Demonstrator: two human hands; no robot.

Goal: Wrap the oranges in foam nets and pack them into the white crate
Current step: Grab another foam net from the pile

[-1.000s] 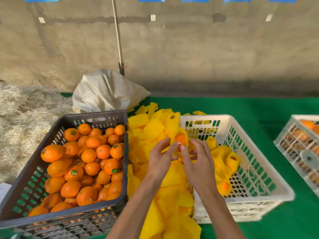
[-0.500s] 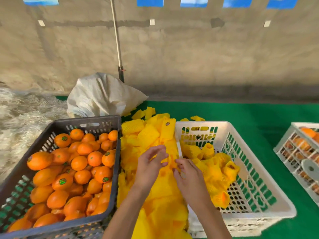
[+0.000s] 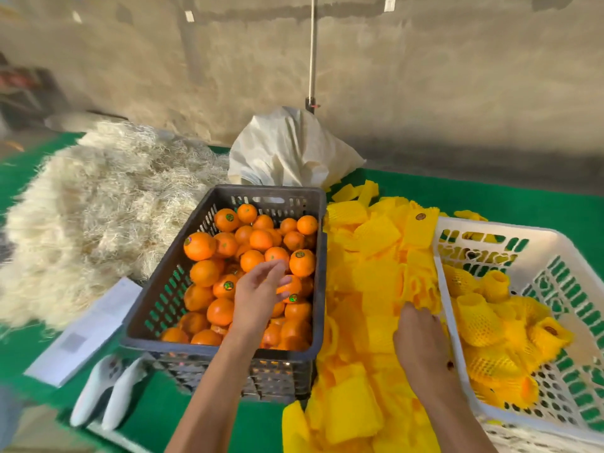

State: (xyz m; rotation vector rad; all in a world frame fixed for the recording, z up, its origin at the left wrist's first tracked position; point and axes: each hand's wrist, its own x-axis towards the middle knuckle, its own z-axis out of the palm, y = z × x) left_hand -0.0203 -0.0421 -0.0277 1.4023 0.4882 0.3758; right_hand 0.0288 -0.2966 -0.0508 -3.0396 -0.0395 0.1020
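Fingers of the left hand (image 3: 258, 292) are reaching loosely spread over the oranges (image 3: 251, 273) in the dark crate (image 3: 170, 289), fingertips just above the fruit near the crate's right side, gripping nothing; the forearm is rising from the near edge of the green counter (image 3: 490, 204) and crossing the crate's near rim. The right hand (image 3: 420, 338) is lying palm down on the heap of yellow foam nets (image 3: 369, 282) between the two crates, its fingers curling into the nets by the left rim of the white crate (image 3: 555, 256); how firmly they are pinching cannot be told. Inside the white crate, at the counter's right edge, wrapped oranges (image 3: 480, 318) are sitting in yellow nets. A white sack (image 3: 287, 148) is slumping behind the dark crate at the far edge, pale straw (image 3: 98, 207) is spreading across the far left corner, and a white booklet (image 3: 88, 328) and two white controllers (image 3: 104, 390) are lying near the left near corner.
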